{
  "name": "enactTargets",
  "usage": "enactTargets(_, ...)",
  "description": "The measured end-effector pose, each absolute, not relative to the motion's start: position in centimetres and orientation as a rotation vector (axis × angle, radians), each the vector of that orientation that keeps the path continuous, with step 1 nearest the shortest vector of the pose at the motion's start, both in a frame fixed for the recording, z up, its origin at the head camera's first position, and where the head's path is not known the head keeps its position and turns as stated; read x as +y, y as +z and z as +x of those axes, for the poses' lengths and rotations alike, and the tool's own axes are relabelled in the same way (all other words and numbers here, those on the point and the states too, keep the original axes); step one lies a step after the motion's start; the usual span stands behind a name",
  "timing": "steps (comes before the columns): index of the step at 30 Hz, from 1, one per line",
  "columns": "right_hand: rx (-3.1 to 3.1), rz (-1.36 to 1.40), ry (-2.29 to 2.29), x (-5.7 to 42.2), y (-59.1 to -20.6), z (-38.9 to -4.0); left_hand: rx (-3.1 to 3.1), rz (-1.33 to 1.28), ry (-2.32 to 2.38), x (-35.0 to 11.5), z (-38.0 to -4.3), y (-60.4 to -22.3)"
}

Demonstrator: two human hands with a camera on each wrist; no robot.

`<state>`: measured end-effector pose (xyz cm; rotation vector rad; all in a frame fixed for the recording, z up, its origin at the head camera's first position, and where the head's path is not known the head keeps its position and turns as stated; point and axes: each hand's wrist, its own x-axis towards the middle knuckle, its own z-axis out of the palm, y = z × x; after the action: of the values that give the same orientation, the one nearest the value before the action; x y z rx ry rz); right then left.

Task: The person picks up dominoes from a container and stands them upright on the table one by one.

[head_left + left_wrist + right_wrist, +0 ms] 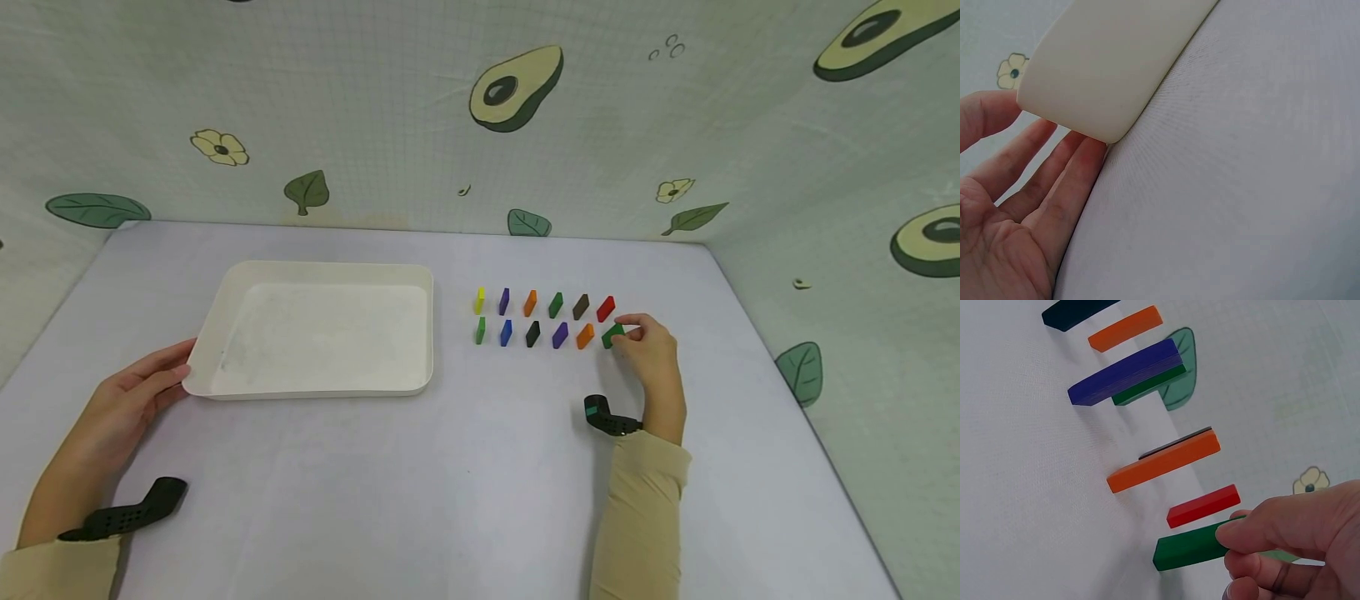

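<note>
My right hand [651, 350] pinches the upper end of a green domino [1186, 548] between thumb and fingers. This domino is at the right end of the front row, beside an orange domino [585, 337]; a red domino [606, 308] stands just behind it. At the far left, my left hand [123, 412] touches the left end of a white rectangular tray [322, 394]. In the left wrist view its fingers are nearly straight, the fingertips against the tray's outer wall [1094, 94] and the thumb near the rim.
Several coloured dominoes stand upright in two rows right of the tray, among them a yellow [480, 300], a blue [506, 333] and a black domino [532, 334]. A white cloth [450, 500] covers the table. Avocado-print fabric [390, 125] rises behind and at the sides.
</note>
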<state>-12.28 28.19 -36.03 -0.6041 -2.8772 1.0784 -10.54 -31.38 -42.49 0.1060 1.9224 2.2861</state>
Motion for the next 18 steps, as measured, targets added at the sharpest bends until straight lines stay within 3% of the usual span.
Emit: enactTargets(18, -2.881, -0.647, 1.138, 28.23, -35.95, -12.34, 1.906, 0.102, 2.283, -31.45, -10.62, -42.41)
